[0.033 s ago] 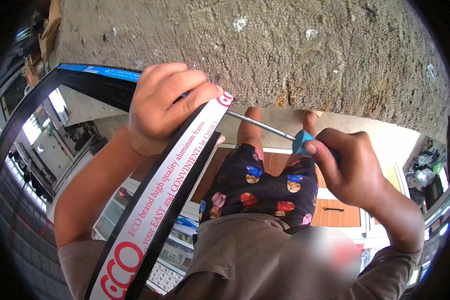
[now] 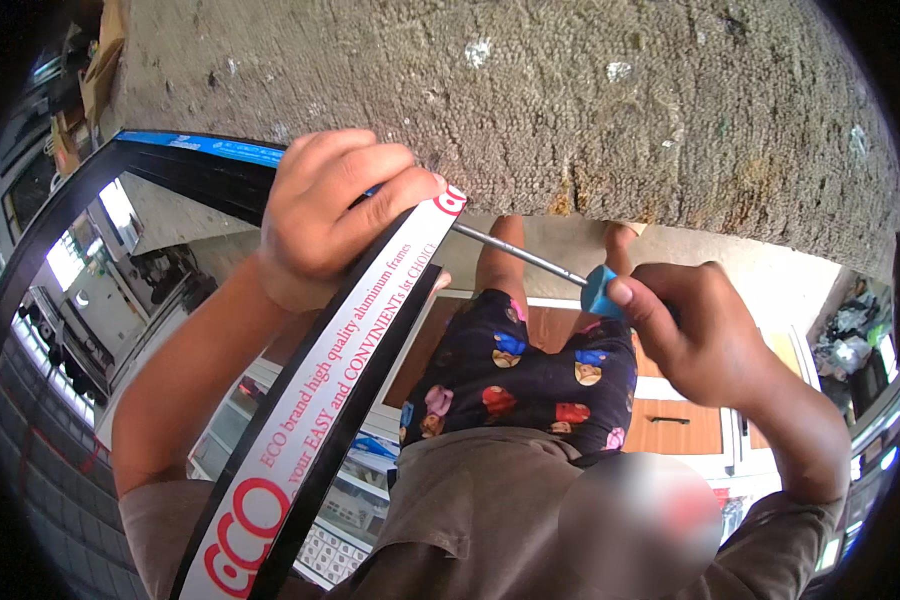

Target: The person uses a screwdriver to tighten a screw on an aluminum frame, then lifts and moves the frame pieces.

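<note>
My left hand (image 2: 335, 210) is wrapped over the corner of a black aluminum frame (image 2: 335, 375), fingers curled around the bar. A white strip with red print covers that bar, which runs toward me at the lower left. From the same corner another black bar with a blue strip (image 2: 205, 148) stretches left along the bench edge. My right hand (image 2: 700, 330) is closed around a screwdriver (image 2: 598, 290) with a blue handle. Its metal shaft points left to the frame's end, just below my left fingers. The tip is hidden behind the bar.
A carpet-covered bench (image 2: 530, 110) with pale spots lies beyond my hands. Wooden drawers (image 2: 675, 430) in a white cabinet stand below. Plastic bags (image 2: 848, 340) are at the far right, cardboard (image 2: 100, 75) at the upper left.
My right hand and the blue screwdriver handle have turned and shifted slightly. My left hand keeps its hold on the frame.
</note>
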Available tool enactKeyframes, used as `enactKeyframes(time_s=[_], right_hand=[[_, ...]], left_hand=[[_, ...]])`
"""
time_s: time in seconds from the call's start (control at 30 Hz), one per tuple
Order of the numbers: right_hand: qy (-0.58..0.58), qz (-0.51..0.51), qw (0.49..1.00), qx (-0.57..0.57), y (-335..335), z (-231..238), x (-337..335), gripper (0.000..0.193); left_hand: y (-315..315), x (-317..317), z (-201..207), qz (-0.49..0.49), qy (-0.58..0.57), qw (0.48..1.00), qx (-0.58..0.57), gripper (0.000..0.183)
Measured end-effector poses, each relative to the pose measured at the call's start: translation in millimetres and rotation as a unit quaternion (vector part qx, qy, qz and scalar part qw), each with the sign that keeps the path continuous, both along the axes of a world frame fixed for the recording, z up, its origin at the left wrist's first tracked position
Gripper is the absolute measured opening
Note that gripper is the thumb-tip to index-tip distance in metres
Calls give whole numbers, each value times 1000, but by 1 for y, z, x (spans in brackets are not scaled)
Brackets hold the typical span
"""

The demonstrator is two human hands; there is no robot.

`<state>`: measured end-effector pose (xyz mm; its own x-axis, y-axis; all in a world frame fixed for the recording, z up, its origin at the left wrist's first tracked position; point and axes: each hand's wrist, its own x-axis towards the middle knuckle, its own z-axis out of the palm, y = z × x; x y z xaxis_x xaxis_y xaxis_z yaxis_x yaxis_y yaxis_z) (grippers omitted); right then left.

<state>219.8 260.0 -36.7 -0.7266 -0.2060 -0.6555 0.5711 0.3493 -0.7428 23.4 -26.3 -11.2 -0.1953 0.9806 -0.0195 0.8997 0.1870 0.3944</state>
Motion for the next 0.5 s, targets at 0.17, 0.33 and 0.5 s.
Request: enactKeyframes(time_s=[0.17,0.33,0.5], right_hand=[[-228,2,956,-184,11,-7,-12,63],[-191,-104,940,-262,25,7,-2,58],[304,-128,944,-29,6,-29,46,46]], left_hand=[[-4,4,0,19,1,1000,4,56],[-5,4,1,18,21,1000,2,57],[-1,5,-3,5,37,999,9,57]])
